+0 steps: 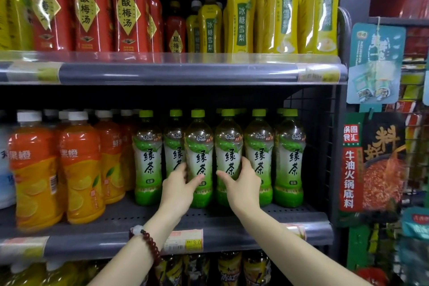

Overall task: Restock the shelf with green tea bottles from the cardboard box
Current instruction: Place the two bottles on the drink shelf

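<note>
- I count six green tea bottles in the front row of the middle shelf (232, 218), all upright with green caps; more caps show behind them, too hidden for me to count.
- My left hand (180, 189) grips the third green tea bottle (199, 146) from the left, thumb curled across its front label and fingers wrapped behind its left side.
- My right hand (242, 187) grips the fourth green tea bottle (228, 144), thumb on the front, fingers curled round its right side.
- Both held bottles stand on the shelf, touching each other, slightly ahead of the row.
- A bracelet (148, 242) of dark red beads with one pale bead sits on my left wrist.
- Left of the tea, I see two orange juice bottles (79, 169) at the front with white caps, and more behind.
- On the upper shelf: three large red bottles (87, 7) in front, then yellow bottles (276, 11) to their right, several deep.
- One price tag (183, 240) sits on the shelf edge between my forearms.
- Sauce packets (373, 165) hang on the wire rack at right.
</note>
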A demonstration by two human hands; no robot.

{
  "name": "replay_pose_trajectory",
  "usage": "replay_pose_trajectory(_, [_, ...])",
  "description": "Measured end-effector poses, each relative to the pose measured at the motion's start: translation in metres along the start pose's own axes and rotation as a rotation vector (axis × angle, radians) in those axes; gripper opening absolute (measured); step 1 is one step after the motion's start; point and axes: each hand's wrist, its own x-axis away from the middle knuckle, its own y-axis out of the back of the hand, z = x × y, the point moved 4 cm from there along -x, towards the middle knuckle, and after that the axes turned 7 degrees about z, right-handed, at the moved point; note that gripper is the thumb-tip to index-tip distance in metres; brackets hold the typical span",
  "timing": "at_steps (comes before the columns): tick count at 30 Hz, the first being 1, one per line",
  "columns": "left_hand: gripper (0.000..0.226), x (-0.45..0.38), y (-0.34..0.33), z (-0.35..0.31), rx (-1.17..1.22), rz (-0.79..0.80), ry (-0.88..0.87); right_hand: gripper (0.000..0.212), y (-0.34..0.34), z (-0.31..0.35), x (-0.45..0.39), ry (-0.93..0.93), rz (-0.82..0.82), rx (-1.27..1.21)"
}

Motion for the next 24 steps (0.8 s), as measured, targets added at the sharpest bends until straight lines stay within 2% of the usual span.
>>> replay_pose_trajectory(5, [0.068, -0.003, -0.001, 0.002, -0.005, 0.018, -0.013, 0.062, 0.005, -0.001, 0.007, 0.047, 0.021, 0.024])
replay_pose_trajectory(10, [0.065, 0.000, -0.001, 0.002, -0.050, -0.004, -0.046, 0.068, 0.004, -0.001, 0.007, 0.031, 0.050, 0.061])
replay_pose_trajectory(17, [0.060, 0.000, 0.005, -0.010, -0.392, -0.062, -0.086, 0.075, 0.005, -0.001, 0.005, 0.059, 0.028, 0.194])
replay_pose_trajectory(24, [0.054, 0.005, 0.006, -0.008, -0.303, -0.132, -0.109, 0.065, 0.008, -0.007, 0.005, 0.027, 0.073, 0.074])
